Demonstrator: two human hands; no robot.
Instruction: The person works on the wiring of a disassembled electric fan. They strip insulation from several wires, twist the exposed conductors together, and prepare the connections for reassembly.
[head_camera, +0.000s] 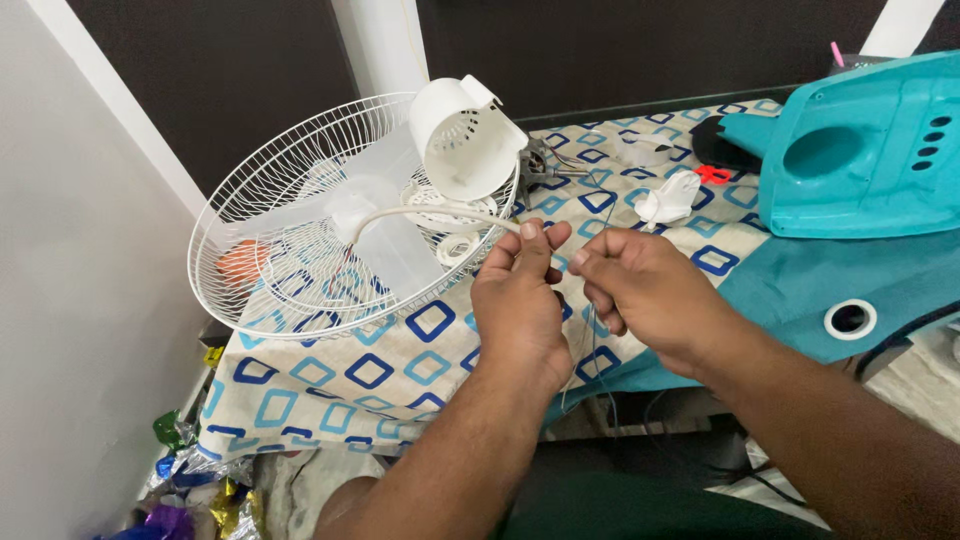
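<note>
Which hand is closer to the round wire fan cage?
Left. The left hand sits right beside the fan cage, pinching the white cord near its rim. The right hand is farther away, on the left hand's other side.

A bench is covered by a cream cloth printed with blue squares. On it, at the left, lies a white wire fan guard; at the far right rests a teal plastic housing, with a crumpled white scrap and a small red piece between them
</note>
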